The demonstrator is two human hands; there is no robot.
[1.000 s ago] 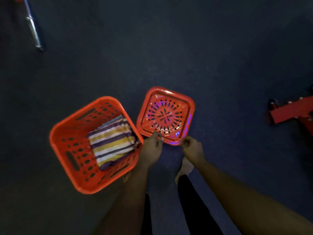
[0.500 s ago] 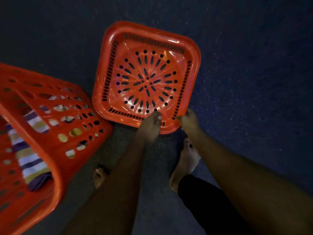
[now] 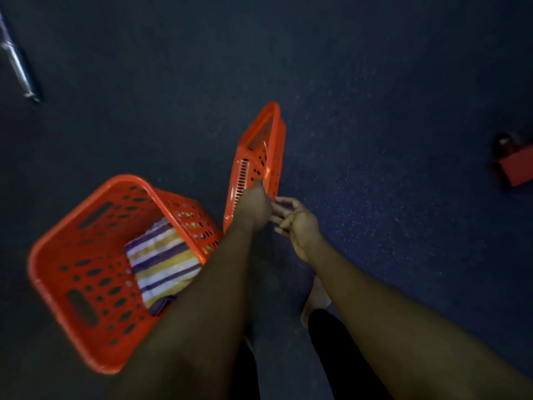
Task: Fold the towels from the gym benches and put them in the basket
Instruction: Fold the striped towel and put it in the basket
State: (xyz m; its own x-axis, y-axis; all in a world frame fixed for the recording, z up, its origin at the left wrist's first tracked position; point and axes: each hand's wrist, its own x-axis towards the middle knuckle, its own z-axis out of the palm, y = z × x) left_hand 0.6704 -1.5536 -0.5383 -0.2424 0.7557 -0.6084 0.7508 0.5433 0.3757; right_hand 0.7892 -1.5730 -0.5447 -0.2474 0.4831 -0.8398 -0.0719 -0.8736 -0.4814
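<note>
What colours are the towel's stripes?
The towel has purple, white and yellow stripes, in the head view.

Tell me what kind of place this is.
Likely a gym floor: dark speckled flooring, a chrome bar at upper left, and a red equipment frame at the right edge. The orange basket holds a folded striped towel.

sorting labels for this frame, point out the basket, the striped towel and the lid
basket (image 3: pixel 57 284), head view, on its left inner wall
striped towel (image 3: pixel 164 264), head view, on the middle of the folded top
lid (image 3: pixel 261 148), head view, on its perforated face, above the gripping hand
</note>
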